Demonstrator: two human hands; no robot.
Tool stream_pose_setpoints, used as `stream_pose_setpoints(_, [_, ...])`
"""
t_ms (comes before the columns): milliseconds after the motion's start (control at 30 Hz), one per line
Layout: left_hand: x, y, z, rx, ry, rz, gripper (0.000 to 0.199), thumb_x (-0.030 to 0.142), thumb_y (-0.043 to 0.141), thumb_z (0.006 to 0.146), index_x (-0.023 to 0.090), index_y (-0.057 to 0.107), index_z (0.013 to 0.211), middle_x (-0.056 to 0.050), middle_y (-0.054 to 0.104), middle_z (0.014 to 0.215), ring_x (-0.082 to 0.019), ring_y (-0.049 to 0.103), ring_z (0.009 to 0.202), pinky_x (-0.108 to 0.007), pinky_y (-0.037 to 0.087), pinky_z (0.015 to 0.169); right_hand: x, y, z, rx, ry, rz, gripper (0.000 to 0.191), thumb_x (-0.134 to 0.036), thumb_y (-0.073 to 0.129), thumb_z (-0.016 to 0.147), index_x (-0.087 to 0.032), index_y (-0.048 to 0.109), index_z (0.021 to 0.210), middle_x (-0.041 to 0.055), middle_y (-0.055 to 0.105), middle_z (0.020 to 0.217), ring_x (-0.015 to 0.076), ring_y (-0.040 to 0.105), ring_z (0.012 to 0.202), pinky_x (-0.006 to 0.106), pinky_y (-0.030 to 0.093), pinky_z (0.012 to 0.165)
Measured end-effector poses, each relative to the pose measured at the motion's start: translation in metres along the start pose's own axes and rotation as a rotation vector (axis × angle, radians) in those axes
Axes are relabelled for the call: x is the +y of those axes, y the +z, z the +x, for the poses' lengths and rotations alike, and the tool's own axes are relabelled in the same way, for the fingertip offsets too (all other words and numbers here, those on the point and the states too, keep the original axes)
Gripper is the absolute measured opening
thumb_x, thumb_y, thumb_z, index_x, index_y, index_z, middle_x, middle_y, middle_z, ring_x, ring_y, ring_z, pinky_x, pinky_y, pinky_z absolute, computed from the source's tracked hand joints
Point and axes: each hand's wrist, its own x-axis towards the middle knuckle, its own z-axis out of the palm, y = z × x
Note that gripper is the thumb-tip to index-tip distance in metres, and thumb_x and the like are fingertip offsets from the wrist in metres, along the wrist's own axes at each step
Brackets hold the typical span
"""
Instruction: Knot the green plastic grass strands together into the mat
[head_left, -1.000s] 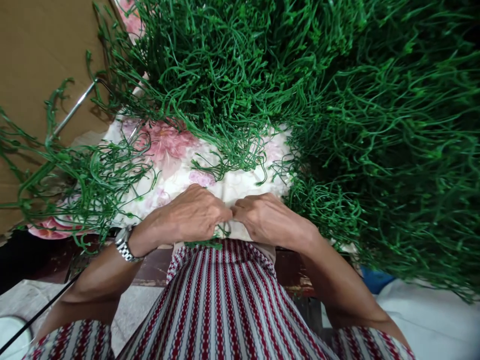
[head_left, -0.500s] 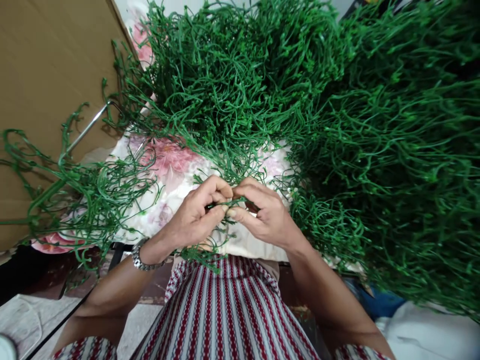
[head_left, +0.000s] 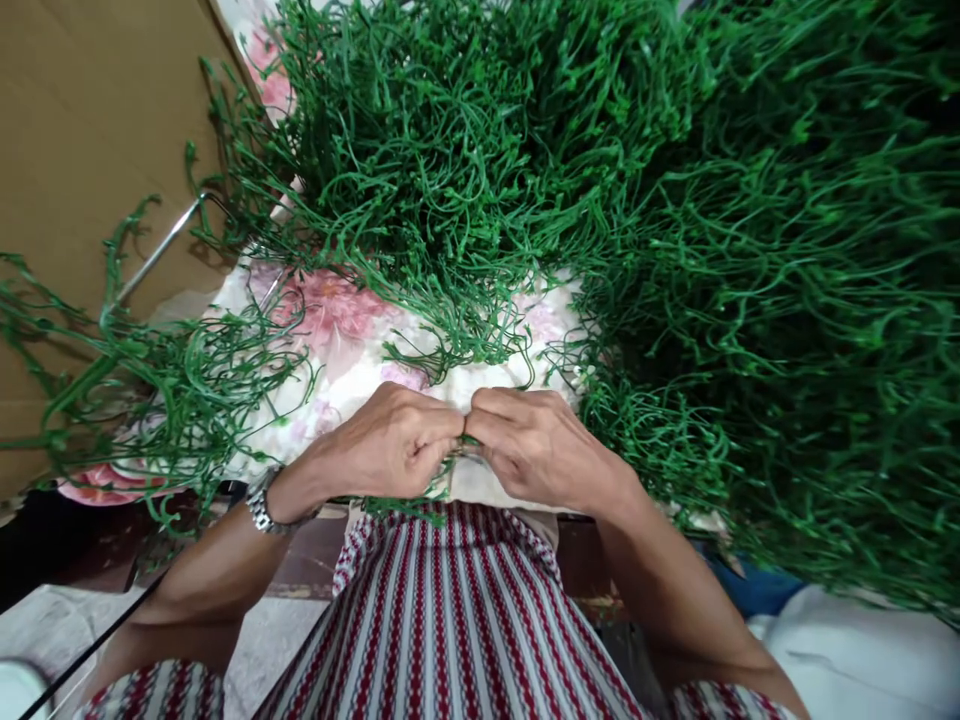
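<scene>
Evidently, the left hand [head_left: 394, 440] and right hand [head_left: 536, 447], fingers curled tight round a mostly hidden sprig [head_left: 469, 441], could snap it by overpulling toward three o'clock.

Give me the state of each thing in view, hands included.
Left hand: fingers curled in, grip closed.
Right hand: fingers curled in, grip closed.
Green stem: between both hands, mostly hidden.
Large green pile: loose, tangled.
Left green cluster: loose, spread out.
Floral cloth: spread flat, partly covered.
Wristwatch: worn, left wrist.
Metal rod: bent.
</scene>
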Motion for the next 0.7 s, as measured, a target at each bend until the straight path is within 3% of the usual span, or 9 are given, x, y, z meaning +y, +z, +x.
stream_pose_setpoints(267, [0.004,-0.008,0.0,-0.245,0.139,0.018,0.016,0.006,0.039,0.065,0.017,0.043,0.054,0.003,0.044,0.05,-0.01,0.034,0.046,-0.027,0.024,0.048,-0.007,-0.006,-0.002,-0.146,-0.142,0.032,0.017,-0.006,0.041,0.076,-0.016,0.053,0.069,0.0006,0.052,0.068,0.0109,0.045,0.06,0.027,0.033,0.055])
stream_pose_setpoints(400, [0.01,-0.009,-0.002,-0.293,0.119,0.173,0.015,0.006,0.039,0.06,0.017,0.048,0.055,0.001,0.046,0.049,-0.011,0.034,0.045,-0.027,0.021,0.046,-0.008,-0.009,-0.007,-0.19,-0.065,-0.021,0.013,-0.008,0.046,0.077,-0.016,0.054,0.07,0.0015,0.053,0.069,0.0116,0.046,0.06,0.027,0.032,0.054])
stream_pose_setpoints(467, [0.007,-0.009,-0.006,-0.244,0.105,0.114,0.016,0.005,0.04,0.062,0.017,0.048,0.054,0.001,0.045,0.048,-0.01,0.035,0.045,-0.025,0.022,0.045,-0.004,-0.014,-0.011,-0.176,-0.004,-0.02,0.012,-0.01,0.047,0.079,-0.016,0.054,0.072,0.0021,0.054,0.07,0.0118,0.046,0.06,0.027,0.033,0.053])
stream_pose_setpoints(533, [0.001,-0.01,-0.008,-0.106,0.039,-0.057,0.02,0.006,0.041,0.071,0.016,0.05,0.056,0.001,0.046,0.049,-0.01,0.038,0.047,-0.024,0.027,0.047,0.001,-0.018,-0.014,-0.086,0.034,0.068,0.01,-0.014,0.047,0.082,-0.016,0.055,0.077,0.0041,0.056,0.075,0.0134,0.049,0.067,0.027,0.038,0.059])
stream_pose_setpoints(600, [-0.005,-0.011,-0.009,0.059,-0.09,-0.245,0.022,0.014,0.043,0.08,0.015,0.054,0.061,0.001,0.049,0.054,-0.009,0.042,0.051,-0.022,0.032,0.05,0.006,-0.018,-0.014,0.079,0.062,0.251,0.009,-0.018,0.045,0.085,-0.016,0.054,0.084,0.0069,0.057,0.085,0.0157,0.053,0.079,0.029,0.044,0.07])
stream_pose_setpoints(700, [-0.008,-0.009,-0.007,0.228,-0.219,-0.458,0.02,0.026,0.048,0.083,0.014,0.059,0.072,-0.002,0.054,0.065,-0.011,0.049,0.062,-0.022,0.038,0.057,0.01,-0.011,-0.012,0.342,0.119,0.564,0.01,-0.02,0.044,0.087,-0.018,0.053,0.087,0.0082,0.059,0.093,0.0169,0.056,0.09,0.033,0.047,0.078])
